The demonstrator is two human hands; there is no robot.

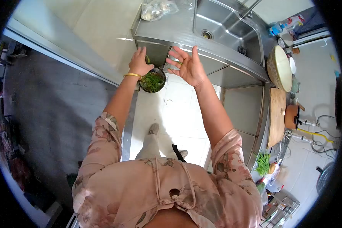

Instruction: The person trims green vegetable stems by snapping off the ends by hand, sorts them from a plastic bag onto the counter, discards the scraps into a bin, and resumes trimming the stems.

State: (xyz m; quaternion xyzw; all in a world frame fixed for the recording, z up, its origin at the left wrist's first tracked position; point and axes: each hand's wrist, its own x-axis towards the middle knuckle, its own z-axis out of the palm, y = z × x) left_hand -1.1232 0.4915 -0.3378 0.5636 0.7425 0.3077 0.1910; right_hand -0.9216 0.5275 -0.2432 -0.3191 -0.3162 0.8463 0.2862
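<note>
Left hand (138, 64) and right hand (191, 68) are hovering by the bin (164, 79), grips spread; centring over it would be sparing the floor (182, 117).

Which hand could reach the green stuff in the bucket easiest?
Probably the left hand: from above, it overlaps the black bucket, close to the green stuff. The right hand is off to the side, palm up.

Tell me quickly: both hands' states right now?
Left hand: open, gripping nothing visible, near the dark round container.
Right hand: open, palm showing, gripping nothing visible.
</note>
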